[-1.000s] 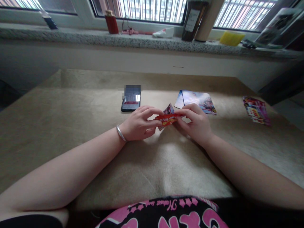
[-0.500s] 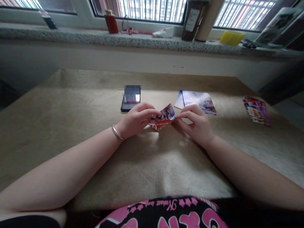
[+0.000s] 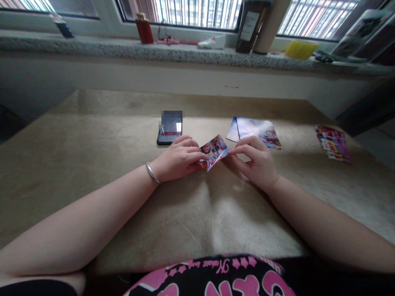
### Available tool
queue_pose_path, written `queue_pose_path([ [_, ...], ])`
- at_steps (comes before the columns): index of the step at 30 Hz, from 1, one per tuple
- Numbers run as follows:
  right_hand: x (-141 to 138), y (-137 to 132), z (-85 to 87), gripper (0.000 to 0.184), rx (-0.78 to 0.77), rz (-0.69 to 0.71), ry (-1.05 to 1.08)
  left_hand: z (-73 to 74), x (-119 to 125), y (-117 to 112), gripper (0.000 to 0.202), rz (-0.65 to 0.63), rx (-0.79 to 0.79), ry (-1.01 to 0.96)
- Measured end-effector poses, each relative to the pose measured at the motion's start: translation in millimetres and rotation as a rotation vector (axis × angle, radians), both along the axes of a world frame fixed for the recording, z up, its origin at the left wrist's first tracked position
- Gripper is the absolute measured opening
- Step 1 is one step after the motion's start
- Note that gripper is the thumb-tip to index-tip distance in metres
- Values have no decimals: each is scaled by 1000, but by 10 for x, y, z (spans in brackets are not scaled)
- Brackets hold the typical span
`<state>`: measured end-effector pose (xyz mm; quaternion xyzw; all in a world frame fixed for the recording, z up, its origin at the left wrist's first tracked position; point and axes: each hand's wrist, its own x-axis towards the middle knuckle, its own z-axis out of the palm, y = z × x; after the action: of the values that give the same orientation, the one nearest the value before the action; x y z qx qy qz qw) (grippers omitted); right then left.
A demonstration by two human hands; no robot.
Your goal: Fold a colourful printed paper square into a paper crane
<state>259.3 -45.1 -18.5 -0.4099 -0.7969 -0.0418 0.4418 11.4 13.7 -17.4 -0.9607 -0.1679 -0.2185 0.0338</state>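
Between my hands, just above the table, is a small piece of printed paper (image 3: 216,149), creased and tilted, with a colourful picture on its upper face. My left hand (image 3: 182,158), a silver bangle on its wrist, is closed on the paper's left side, thumb on top; some of its fingers are hidden underneath. My right hand (image 3: 255,161) pinches the right corner between thumb and fingertips. Just beyond the right hand lie flat printed sheets (image 3: 257,129), overlapping. A phone (image 3: 170,128) rests past my left hand, part of it blurred out.
Several purple and red printed cards (image 3: 332,144) lie at the right of the table (image 3: 123,230). On the stone windowsill (image 3: 108,48) stand a red bottle (image 3: 144,28), a dark labelled container (image 3: 250,28) and a yellow item (image 3: 301,49).
The paper's near red-and-white fold has turned, and more of its picture side shows. My left fingers have shifted slightly nearer me along its left edge. My right hand keeps its pinch.
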Motion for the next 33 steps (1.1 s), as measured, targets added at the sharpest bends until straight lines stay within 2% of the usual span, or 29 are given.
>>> queue_pose_path([
  [6,38,4,-20,8,25,-1,2,41,-78,76,14,6,98,-42],
  [13,67,83,-108,5,-28,45,-127,21,-116,121,16,17,160,72],
  [17,108,135,-151,7,-113,82,-188,11,-106,109,17,-19,113,142],
  [23,131,149,-123,8,-164,131,-291,79,-62,28,18,-127,-72,171],
  [30,107,170,-100,10,-210,182,-348,-14,20,-52,24,35,-116,97],
  [33,100,177,-95,10,-204,182,-352,-57,39,-87,25,66,-141,102],
])
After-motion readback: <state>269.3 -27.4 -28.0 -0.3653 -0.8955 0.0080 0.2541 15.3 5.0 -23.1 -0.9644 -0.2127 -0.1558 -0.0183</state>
